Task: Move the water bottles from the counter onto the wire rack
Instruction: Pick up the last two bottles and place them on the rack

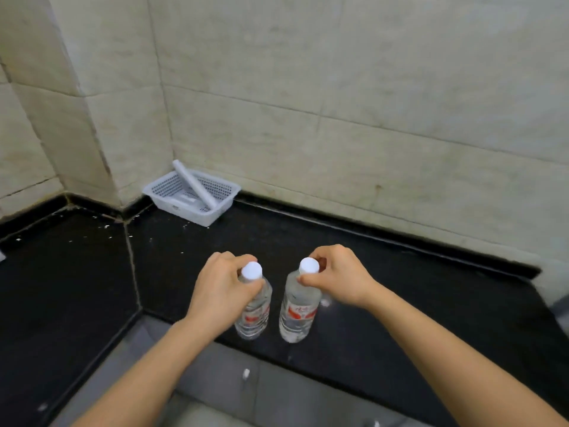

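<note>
Two clear water bottles with white caps and red labels stand upright, side by side, near the front edge of the black counter [400, 291]. My left hand [220, 292] grips the neck of the left bottle [255, 315] just under its cap. My right hand [338, 277] pinches the neck of the right bottle [297, 315] below its cap. No wire rack is in view.
A white perforated plastic basket [191, 197] with a white stick lying across it sits in the counter's back corner against the tiled wall [338, 87]. The counter bends in an L to the left. Grey floor tiles [246, 389] show below the front edge.
</note>
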Demonstrator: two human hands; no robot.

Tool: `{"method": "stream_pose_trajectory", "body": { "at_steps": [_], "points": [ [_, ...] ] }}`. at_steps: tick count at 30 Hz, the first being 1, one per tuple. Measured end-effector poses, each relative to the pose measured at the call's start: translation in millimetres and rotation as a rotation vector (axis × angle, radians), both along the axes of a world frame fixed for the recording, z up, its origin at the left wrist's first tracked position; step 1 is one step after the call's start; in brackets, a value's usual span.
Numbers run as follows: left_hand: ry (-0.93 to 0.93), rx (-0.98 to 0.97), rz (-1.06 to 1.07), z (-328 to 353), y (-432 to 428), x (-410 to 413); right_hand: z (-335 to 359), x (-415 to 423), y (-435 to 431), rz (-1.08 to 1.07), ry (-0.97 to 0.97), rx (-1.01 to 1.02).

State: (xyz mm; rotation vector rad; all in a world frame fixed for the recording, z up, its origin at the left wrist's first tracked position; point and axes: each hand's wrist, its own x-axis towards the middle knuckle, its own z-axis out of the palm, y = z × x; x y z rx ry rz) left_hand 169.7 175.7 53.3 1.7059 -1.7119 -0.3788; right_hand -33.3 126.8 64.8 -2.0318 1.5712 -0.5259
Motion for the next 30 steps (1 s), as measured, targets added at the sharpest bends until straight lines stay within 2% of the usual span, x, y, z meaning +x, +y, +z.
{"method": "stream_pose_trajectory", "body": {
  "at_steps": [10, 21, 30],
  "points": [
    [0.194, -0.039, -0.327, 53, 38, -281, 54, -279, 99, -0.331, -0.096, -0.132],
    [0.377, -0.035, -0.734, 104, 53, -526, 102, -510, 173, -0.689, -0.141, -0.276],
    [0.542, -0.055, -0.968, 145, 42, -714, 155, -674, 194, -0.773, -0.066, -0.403]
  ]
}}
